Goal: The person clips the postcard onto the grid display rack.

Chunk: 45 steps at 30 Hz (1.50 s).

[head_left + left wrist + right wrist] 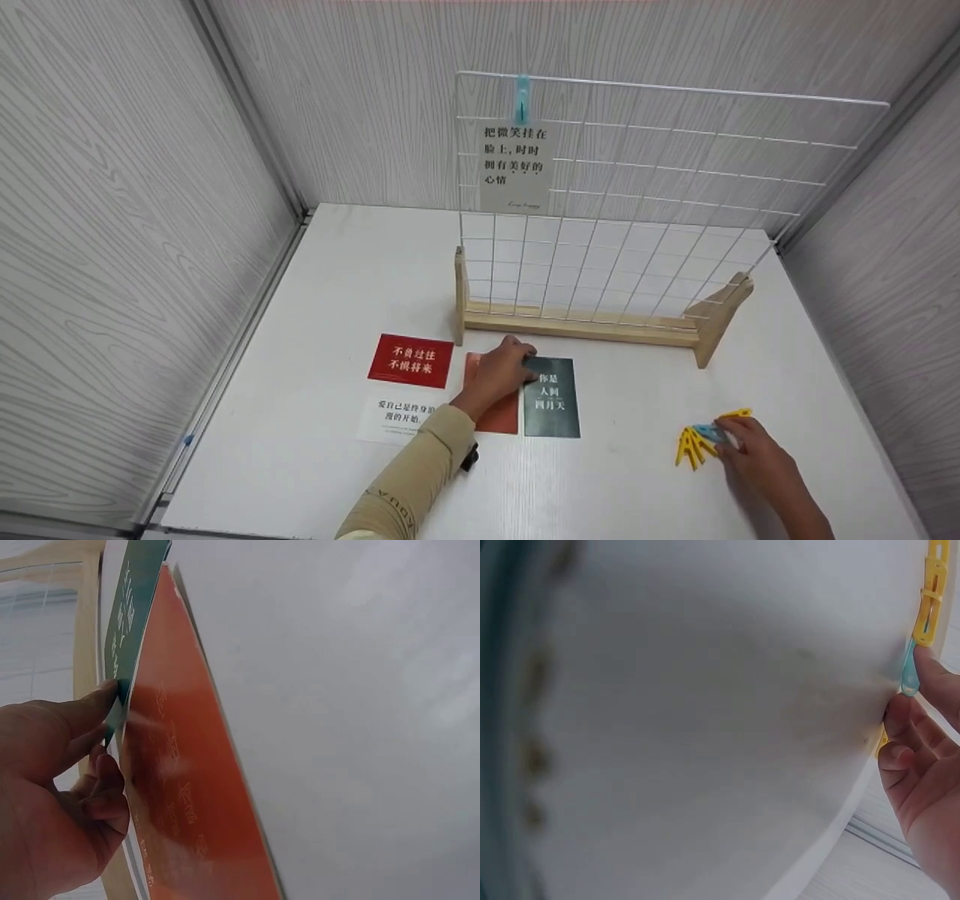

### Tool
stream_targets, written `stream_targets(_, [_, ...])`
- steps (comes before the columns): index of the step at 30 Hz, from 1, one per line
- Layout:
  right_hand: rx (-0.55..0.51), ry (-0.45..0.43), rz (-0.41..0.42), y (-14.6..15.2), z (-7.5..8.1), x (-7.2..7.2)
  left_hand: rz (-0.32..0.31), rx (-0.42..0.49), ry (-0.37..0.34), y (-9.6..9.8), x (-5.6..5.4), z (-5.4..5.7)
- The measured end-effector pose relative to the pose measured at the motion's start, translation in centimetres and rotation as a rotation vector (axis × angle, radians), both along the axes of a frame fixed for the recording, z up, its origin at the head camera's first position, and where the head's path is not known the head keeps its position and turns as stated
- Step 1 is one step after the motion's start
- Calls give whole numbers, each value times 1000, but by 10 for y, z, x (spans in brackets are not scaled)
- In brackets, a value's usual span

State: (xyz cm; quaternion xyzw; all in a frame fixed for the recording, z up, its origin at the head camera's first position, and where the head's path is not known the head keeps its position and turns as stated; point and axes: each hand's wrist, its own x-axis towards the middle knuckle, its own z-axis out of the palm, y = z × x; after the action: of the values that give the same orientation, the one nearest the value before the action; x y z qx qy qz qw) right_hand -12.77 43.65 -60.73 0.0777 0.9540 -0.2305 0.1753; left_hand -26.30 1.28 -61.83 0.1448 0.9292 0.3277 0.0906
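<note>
In the head view my left hand (496, 379) reaches over an orange card (501, 417) to the top left corner of a dark green card (553, 420) with white lettering. Thumb and finger pinch that green card (133, 622) in the left wrist view, right beside the orange one (199, 787). Over at the right, my right hand (759, 459) pinches a light blue clothespin (909, 671) between thumb and fingertips. Several yellow clothespins (691, 450) lie close around it on the white table.
A white wire grid (675, 89) stands in a wooden base (585, 331) behind the cards. From its top bar a blue clothespin (522, 105) holds a pale card (517, 196). Left of my left hand lie a red card (411, 379) and a white card (390, 430).
</note>
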Motion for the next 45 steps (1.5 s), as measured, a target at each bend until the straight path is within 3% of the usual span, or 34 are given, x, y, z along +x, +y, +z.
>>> stream_targets(7, [39,122,11,-2,-6,6,32,55,-59,-1,1,3])
stream_targets(17, [-29,46,-118,-4,7,3,21,113,-64,-4,-1,11])
stream_targets(24, [-83,244,-107,-11,7,5,33,179,-94,-4,0,17])
stream_targets(31, [-283,245,-336,-16,12,2,67,251,-139,-4,4,24])
stream_targets(34, [-343,273,-381,-18,17,0,61,284,-151,-3,4,27])
stream_targets(40, [-497,369,-337,-21,24,0,62,354,-189,-2,1,31])
stream_targets(45, [-508,441,-276,-26,27,1,64,379,-205,-3,1,31])
